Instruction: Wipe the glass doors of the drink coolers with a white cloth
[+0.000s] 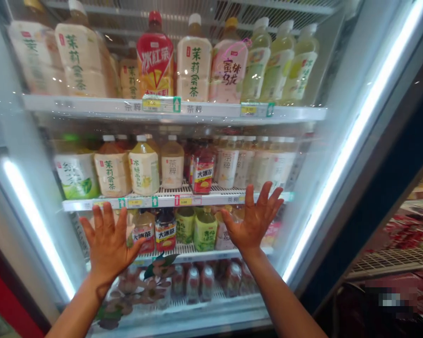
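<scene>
My left hand (pixel 111 246) is raised at the lower left, palm forward with fingers spread, holding nothing. Opposite it, my right hand (pixel 251 226) is also open and bare, its fingertips overlapping the edge of the middle shelf (pixel 215 201) in view. Both are in front of a lit drinks cooler; I cannot tell whether they touch a glass pane. Just right of my left hand appear dark tea bottles with red labels (pixel 166 231). A green bottle (pixel 205 230) is seen left of my right hand. Pale-labelled bottles (pixel 227 162) stand above it.
Large tea bottles, among them a red-labelled one (pixel 155 61), line the top shelf (pixel 215 110). Small bottles (pixel 207 280) fill the bottom level. A flower-and-leaf pattern (pixel 153 286) overlays the lower front. Bright light strips (pixel 356 131) run along both sides. A wire rack (pixel 391 260) stands at right.
</scene>
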Demonstrator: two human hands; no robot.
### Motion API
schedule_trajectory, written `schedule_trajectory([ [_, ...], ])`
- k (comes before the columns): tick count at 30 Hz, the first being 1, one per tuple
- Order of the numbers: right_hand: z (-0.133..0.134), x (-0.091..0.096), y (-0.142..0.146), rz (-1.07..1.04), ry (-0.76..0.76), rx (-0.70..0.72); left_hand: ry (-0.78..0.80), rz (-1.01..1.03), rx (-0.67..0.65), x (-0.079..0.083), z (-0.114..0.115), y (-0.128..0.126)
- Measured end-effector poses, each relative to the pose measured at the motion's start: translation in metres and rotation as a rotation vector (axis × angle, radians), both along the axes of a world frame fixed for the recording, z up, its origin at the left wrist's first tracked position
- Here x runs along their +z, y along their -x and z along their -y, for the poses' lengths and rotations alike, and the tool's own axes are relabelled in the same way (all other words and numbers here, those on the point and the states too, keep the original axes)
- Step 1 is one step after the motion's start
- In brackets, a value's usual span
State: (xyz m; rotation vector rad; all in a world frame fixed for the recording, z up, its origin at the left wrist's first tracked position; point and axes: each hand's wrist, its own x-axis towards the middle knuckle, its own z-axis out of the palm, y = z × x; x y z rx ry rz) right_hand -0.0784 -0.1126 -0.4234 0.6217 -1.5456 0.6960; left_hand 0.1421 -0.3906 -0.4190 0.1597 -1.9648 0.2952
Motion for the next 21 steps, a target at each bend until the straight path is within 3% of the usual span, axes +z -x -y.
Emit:
schedule_trajectory([
  [4, -0.001, -0.001, 0.001, -0.004, -0.002, 0.003, -0.116, -0.141, 0.076, 0.068, 0.025, -0.006],
  [5, -0.001, -0.002, 0.001, -0.003, -0.003, 0.005, -0.127, -0.151, 0.093, 0.077, 0.028, -0.007],
  [7, -0.001, -0.002, 0.001, -0.004, 0.001, 0.009, -0.120, -0.137, 0.131, 0.071, 0.027, -0.009],
  [10, 0.000, -0.003, 0.001, -0.003, 0.014, 0.007, -0.087, -0.078, 0.177, 0.030, 0.018, -0.012],
  [12, 0.001, -0.003, 0.001, 0.003, 0.016, 0.004, -0.069, -0.073, 0.157, 0.021, 0.016, -0.012],
  [14, 0.001, -0.003, 0.001, 0.006, 0.017, 0.000, -0.078, -0.123, 0.100, 0.041, 0.017, -0.010],
  [17, 0.001, -0.003, 0.001, 0.002, 0.019, 0.007, -0.114, -0.206, 0.048, 0.088, 0.016, -0.003],
  [18, 0.001, -0.002, 0.001, -0.001, 0.017, 0.011, -0.107, -0.209, 0.051, 0.095, 0.012, 0.001],
  [19, 0.001, -0.002, 0.000, -0.003, 0.017, 0.015, -0.090, -0.196, 0.065, 0.093, 0.007, 0.005],
  [21, 0.001, -0.001, -0.001, -0.010, 0.023, 0.020, -0.023, -0.126, 0.086, 0.066, -0.008, 0.012],
])
